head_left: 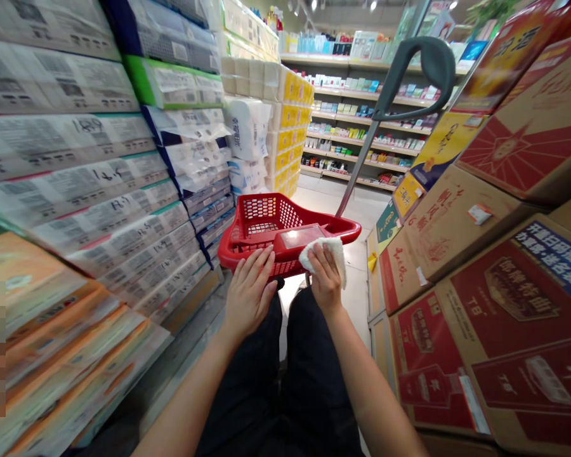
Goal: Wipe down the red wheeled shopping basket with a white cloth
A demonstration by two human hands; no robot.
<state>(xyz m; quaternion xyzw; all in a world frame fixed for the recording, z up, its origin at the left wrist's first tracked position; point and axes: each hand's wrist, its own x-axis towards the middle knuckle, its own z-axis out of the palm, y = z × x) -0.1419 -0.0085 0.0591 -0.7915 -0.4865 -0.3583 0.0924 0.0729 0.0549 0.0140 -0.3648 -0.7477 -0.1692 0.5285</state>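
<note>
A red plastic shopping basket (285, 251) with perforated sides stands before my knees. It has a long grey metal pull rod ending in a dark grey loop handle (385, 82), tilted up to the right. My left hand (251, 292) lies on the basket's near rim, fingers stretched out and thumb apart. A white cloth (337, 251) is under the fingers of my right hand (327, 276), which presses it against the near right side of the basket, beside a raised panel (304, 236) on the rim. The basket's visible inside shows only its perforated walls.
Stacked packs of paper goods (90, 146) rise close on my left, with orange packs (76, 355) nearer. Red and brown cartons (504, 298) are piled close on my right. Ahead, across the pale tiled floor (321, 190), stand shelves (361, 120) of small boxed goods.
</note>
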